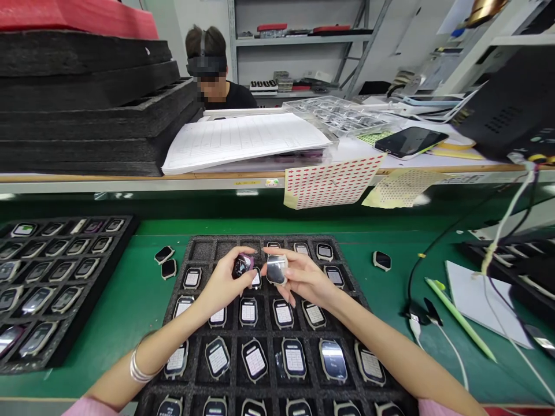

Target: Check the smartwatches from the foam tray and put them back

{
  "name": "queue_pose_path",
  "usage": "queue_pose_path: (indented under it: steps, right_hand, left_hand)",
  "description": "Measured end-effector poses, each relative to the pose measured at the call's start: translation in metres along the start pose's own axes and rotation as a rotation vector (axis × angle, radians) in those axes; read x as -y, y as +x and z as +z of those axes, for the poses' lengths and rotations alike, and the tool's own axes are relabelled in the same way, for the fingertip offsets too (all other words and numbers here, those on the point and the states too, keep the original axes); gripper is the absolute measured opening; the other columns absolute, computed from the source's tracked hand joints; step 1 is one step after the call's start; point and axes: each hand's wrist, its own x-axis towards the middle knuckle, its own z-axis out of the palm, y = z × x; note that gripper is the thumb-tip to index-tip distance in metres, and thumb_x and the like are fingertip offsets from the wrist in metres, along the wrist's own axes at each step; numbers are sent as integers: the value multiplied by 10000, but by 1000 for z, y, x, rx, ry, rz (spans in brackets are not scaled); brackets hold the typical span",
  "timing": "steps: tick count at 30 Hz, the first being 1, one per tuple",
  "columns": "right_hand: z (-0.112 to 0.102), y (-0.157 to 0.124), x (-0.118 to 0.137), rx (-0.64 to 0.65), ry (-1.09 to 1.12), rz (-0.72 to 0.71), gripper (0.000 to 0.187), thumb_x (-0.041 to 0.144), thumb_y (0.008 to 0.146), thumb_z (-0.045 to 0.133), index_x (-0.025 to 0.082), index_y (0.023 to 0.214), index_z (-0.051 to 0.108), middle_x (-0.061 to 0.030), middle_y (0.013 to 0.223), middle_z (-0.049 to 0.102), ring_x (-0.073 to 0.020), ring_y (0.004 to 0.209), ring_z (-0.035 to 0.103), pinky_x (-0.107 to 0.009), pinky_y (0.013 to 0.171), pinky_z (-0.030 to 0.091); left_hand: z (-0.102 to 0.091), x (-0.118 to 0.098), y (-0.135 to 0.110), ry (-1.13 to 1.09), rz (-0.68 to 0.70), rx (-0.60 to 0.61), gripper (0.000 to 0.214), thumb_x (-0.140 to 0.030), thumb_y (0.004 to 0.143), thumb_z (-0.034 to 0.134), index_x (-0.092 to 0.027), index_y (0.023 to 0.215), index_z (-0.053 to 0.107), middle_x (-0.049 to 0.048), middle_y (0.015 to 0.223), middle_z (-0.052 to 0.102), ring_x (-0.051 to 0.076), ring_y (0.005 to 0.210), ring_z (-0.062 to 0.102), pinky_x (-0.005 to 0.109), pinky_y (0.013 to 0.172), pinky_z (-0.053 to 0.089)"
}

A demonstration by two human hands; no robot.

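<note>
My left hand (229, 274) is closed around a purple-edged smartwatch (242, 265) whose dark screen shows a small display. Close beside it, my right hand (306, 276) grips a silver smartwatch (276, 270) between thumb and fingers, its face reflecting light. Both are held above the far part of a black foam tray (197, 330). In the tray's compartments lie several strapless smartwatches, many with lit white screens, such as one watch (283, 312) just below my right hand. A few compartments at the tray's far left hold no watch. My hands partly hide the compartments under them.
Two loose watches (169, 268) lie left of the tray, another watch (382, 260) to the right. A second watch tray (93, 294) stands left. At right are cables (459, 358), a green pen (460, 319) and paper. A shelf edge (208, 184) crosses ahead; a person (229, 95) sits beyond.
</note>
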Motion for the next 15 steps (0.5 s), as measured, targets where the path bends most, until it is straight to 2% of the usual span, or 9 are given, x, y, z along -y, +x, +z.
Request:
queue_pose_path:
  steps: [8,15]
  right_hand:
    - [0,0,-4,-15,85,21,484,288,818,684,178,1262,526,-145,1028,664,-94,470,543,-180,360,408]
    - [-2,0,-5,-35,65,0,488,282,813,696,179,1261,531,-138,1006,669,-105,485,549,-186,351,425]
  left_hand:
    - [6,8,-2,6,15,-64,383,-221,745,646,-194,1117,560,-2,803,576,82,484,483,206,460,404]
    - [2,6,-1,32,-1,4,329,-187,773,577,-183,1098,530,-50,678,511,90,472,481,213,486,413]
